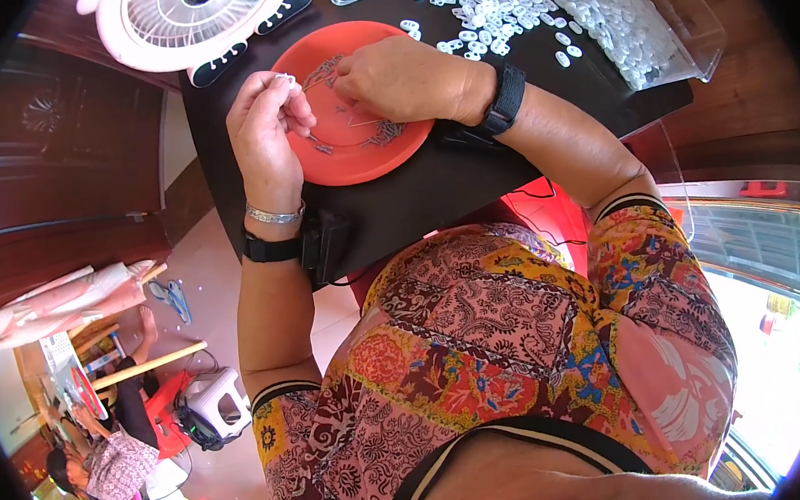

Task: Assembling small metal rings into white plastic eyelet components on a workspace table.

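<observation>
A: Your left hand (pixel 265 124): what is it doing?

B: Its thumb and fingers are bent inward, and near the tips you pinch a small white piece (pixel 286 79). Your right hand (pixel 401 79) is half closed, palm down, fingers bunched over the red plate (pixel 347 168). I cannot tell whether those fingertips grip anything.

A: Where do the pieces sit, then?

B: The white one is at the top of your left hand, by the plate's left edge, to the left of your right hand. Small grey metal bits (pixel 385 135) lie on the plate, some just below your right hand, others near its fingertips. The loose white ovals (pixel 492 12) are spread on the table (pixel 397 214), beyond your right hand and wrist, with more heaped in the clear bin (pixel 700 62).

A: And which way do they point?

B: Your pinched piece is too small and too covered for its long axis to be read. The grey bits are slim and lie at mixed angles. The loose ovals point in various directions.
</observation>
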Motion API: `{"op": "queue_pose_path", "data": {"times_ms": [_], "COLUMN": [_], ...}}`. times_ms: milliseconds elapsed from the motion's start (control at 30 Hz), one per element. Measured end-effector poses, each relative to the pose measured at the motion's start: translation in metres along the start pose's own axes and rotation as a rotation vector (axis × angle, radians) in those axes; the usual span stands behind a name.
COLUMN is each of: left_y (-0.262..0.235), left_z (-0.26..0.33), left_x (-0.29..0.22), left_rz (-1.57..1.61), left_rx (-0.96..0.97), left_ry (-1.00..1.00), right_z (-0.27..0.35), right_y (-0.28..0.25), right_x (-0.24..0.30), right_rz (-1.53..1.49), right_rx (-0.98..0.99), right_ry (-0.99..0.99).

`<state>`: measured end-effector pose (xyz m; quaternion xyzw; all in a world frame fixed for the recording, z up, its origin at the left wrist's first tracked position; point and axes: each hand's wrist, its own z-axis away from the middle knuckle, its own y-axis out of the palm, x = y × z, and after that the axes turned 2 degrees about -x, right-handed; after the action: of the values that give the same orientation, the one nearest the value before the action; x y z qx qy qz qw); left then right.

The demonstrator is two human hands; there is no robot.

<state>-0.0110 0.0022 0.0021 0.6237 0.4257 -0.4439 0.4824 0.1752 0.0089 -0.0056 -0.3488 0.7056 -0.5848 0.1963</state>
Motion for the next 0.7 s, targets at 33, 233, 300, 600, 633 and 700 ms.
{"op": "queue_pose_path", "data": {"times_ms": [33, 233, 300, 600, 633, 700], "left_y": [0.000, -0.004, -0.006, -0.006, -0.006, -0.003], "left_z": [0.000, -0.001, -0.002, -0.003, -0.002, 0.000], "left_x": [0.000, 0.000, 0.000, 0.000, 0.000, -0.002], "left_rz": [-0.005, -0.015, -0.007, -0.013, -0.014, -0.040], "left_rx": [0.006, -0.016, -0.020, 0.003, 0.013, 0.043], "left_ry": [0.001, 0.019, 0.027, -0.005, -0.013, -0.026], "right_z": [-0.001, 0.000, 0.000, -0.003, -0.003, -0.004], "right_y": [0.001, 0.000, 0.001, -0.001, -0.007, -0.014], "right_x": [0.001, 0.007, 0.007, -0.003, -0.004, -0.006], "right_rz": [0.037, 0.128, 0.170, -0.036, -0.200, -0.426], "right_rx": [-0.006, 0.035, 0.050, -0.056, -0.096, -0.187], "right_ry": [-0.006, 0.029, 0.042, 0.089, 0.158, 0.257]}}
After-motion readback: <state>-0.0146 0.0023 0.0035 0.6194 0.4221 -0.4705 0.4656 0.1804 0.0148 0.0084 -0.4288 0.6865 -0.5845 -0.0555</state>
